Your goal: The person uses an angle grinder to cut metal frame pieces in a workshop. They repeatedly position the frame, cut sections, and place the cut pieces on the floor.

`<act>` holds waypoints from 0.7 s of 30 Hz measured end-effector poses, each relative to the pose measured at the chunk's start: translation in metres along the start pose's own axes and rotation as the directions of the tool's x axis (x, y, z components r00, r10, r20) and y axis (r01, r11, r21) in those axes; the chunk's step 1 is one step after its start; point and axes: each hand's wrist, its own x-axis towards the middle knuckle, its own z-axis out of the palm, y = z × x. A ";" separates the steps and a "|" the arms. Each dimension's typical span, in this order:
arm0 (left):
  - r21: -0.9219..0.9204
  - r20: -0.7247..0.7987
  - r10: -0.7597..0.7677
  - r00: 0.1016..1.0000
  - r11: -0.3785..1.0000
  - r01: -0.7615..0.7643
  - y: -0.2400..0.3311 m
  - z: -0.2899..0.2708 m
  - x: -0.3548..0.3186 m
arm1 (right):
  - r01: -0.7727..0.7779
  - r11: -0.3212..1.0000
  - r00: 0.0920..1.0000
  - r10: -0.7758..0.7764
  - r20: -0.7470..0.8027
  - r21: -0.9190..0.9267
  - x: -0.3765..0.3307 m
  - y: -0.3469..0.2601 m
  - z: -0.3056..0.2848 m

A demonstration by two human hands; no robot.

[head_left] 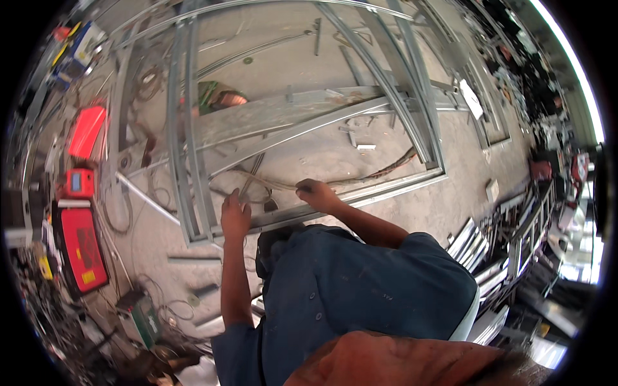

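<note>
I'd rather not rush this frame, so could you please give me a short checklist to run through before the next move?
1. Left hand resting on the metal frame: ok.
2. Right hand closed on something at the frame's lower rail: ok; what it grips, cannot tell.
3. Cable running under the frame near the right hand: not ok.
4. Loose metal offcuts lying inside the frame: not ok.
5. Frame lying flat on the floor: cannot tell.

Short-sleeved dark blue work shirt, buttons down its front, bare forearms.

Steel frame bars (pixel 193 148) and loose cables (pixel 270 183) crowd the concrete floor (pixel 309 64).
</note>
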 end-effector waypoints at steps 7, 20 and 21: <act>0.402 0.299 0.189 0.936 0.864 -0.303 -0.053 0.065 0.159 | -0.181 0.983 0.977 0.177 -0.123 -0.019 0.014 0.025 -0.006; 0.431 0.400 0.226 0.888 0.809 -0.400 -0.087 0.111 0.272 | -0.376 0.927 0.913 0.368 -0.178 -0.012 0.066 0.040 -0.051; 0.438 0.360 0.237 0.902 0.811 -0.388 -0.088 0.111 0.279 | -0.350 0.937 0.920 0.340 -0.194 -0.018 0.076 0.046 -0.055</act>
